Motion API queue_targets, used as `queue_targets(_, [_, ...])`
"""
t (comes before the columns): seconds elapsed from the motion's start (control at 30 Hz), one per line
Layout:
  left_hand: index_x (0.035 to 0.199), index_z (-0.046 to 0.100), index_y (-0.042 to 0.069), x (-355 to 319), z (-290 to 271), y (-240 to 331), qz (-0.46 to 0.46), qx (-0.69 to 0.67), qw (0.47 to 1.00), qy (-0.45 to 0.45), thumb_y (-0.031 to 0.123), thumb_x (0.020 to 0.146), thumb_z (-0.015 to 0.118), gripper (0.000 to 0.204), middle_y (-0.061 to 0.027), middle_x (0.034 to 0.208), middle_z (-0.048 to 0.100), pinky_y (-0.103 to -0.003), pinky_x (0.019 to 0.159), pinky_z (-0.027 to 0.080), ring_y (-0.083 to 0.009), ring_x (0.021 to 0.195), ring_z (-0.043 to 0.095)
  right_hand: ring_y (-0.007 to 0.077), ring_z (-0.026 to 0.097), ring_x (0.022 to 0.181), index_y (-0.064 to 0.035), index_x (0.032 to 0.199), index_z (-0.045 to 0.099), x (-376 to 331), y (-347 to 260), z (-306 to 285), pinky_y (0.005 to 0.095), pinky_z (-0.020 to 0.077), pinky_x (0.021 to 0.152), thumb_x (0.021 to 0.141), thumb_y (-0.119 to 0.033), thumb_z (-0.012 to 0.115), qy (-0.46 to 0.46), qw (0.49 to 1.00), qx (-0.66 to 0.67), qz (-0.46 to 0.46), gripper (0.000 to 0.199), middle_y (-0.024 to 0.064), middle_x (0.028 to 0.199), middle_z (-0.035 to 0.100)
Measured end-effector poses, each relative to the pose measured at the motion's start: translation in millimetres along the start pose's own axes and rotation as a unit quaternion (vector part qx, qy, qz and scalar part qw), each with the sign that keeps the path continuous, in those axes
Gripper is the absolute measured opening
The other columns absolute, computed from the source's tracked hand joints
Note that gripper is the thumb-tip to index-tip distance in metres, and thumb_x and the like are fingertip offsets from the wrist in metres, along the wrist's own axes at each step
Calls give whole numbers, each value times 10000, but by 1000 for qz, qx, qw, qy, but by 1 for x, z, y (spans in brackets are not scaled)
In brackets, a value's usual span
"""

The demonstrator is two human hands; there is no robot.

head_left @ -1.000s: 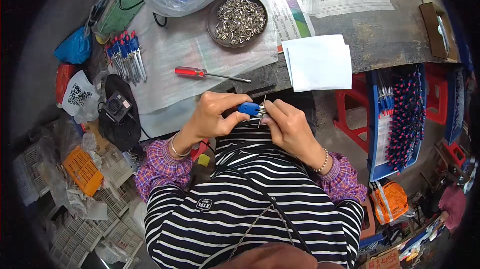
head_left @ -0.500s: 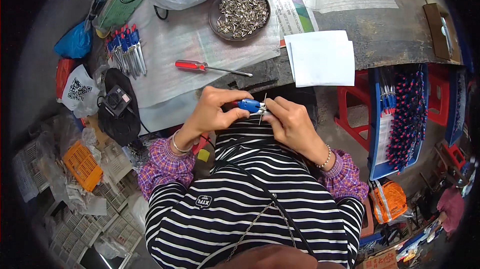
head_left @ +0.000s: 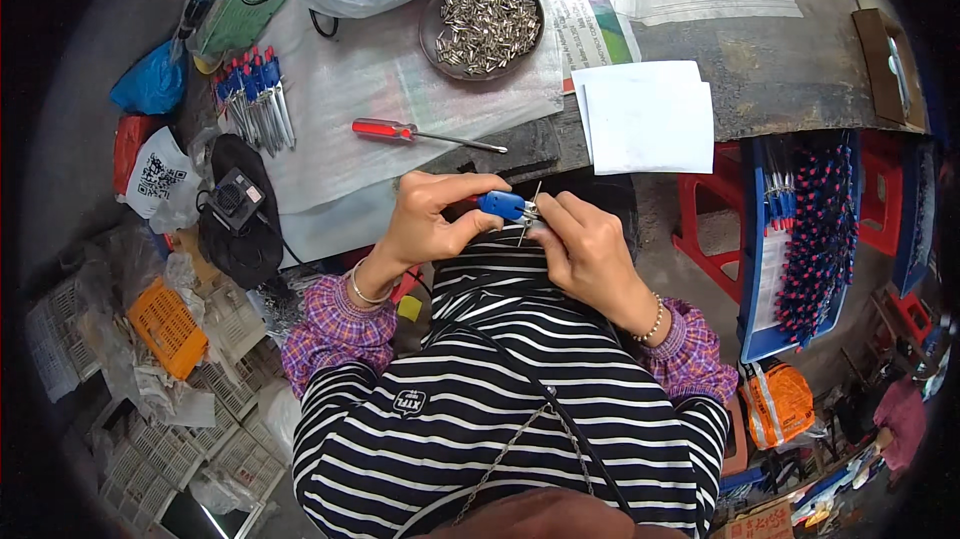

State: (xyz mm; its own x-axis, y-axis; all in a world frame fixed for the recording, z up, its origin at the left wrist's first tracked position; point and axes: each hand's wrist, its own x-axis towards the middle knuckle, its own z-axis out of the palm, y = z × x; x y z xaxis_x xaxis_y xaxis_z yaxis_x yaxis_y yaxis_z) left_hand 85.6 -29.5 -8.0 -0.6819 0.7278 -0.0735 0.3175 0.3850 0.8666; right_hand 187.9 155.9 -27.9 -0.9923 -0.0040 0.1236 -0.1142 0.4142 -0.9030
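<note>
Between thumb and fingers, my left hand (head_left: pixel 438 217) pinches a small blue-and-red plastic handle piece (head_left: pixel 503 205) with a metal end. My right hand (head_left: pixel 592 247) closes its thumb and forefinger at that metal end, where a thin metal strip (head_left: pixel 538 189) sticks out crosswise. Whether it grips the strip or the metal end is partly hidden by the fingers. Both hands are over my lap, just off the table's near edge. Beyond them on the table lies a red-handled screwdriver (head_left: pixel 428 136). Behind it stands a round bowl (head_left: pixel 437 64) of small metal pieces.
A clear bag (head_left: pixel 350 1) of blue-and-red parts stands at the back. Similar handled pieces (head_left: pixel 252 99) are bundled at left. White paper sheets (head_left: pixel 650 129) lie at the right edge. A blue tray (head_left: pixel 752 284) of finished-looking pieces rests beside red stools (head_left: pixel 708 249).
The blue handle piece has turned slightly between my fingers, and its metal end and strip sit at a different angle. Both hands keep their hold; the whole view has shifted a little.
</note>
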Motion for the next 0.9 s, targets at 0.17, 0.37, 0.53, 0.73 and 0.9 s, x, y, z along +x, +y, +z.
queue_targets(0.17, [920,684,-9,5,-5,-4,-1,-22,999,-24,71,664,756,278,-93,699,672,-230,527,472,-122,586,632,303,551,633,20,973,540,2,3,-5,382,445,544,732,-12,639,-42,999,-6,-9,262,131,721,484])
queue_targets(0.37, [919,688,-7,6,-6,-5,-19,-49,998,-44,59,658,756,277,-96,690,672,-223,518,464,-112,579,631,306,542,579,22,979,573,0,2,1,373,422,499,732,0,648,-15,1000,20,5,259,138,716,507])
queue_targets(0.53, [916,687,-8,5,-5,-5,-11,-41,999,-22,50,654,756,278,-98,694,673,-223,523,467,-120,578,636,305,543,572,24,984,569,0,1,3,370,421,492,740,-6,649,-7,1000,12,9,259,138,718,512])
queue_targets(0.73, [913,685,-10,3,-5,-7,-12,-29,999,-25,44,654,752,273,-97,692,672,-230,527,474,-132,581,642,308,534,569,28,978,564,2,2,3,376,416,490,737,-8,650,-8,1000,16,1,259,138,708,499])
queue_targets(0.9, [918,679,-25,3,-6,-2,4,-43,998,-43,41,644,744,289,-104,684,668,-238,517,474,-146,573,643,314,551,623,40,979,543,0,2,2,391,446,539,739,-17,637,-49,999,13,3,264,141,728,486])
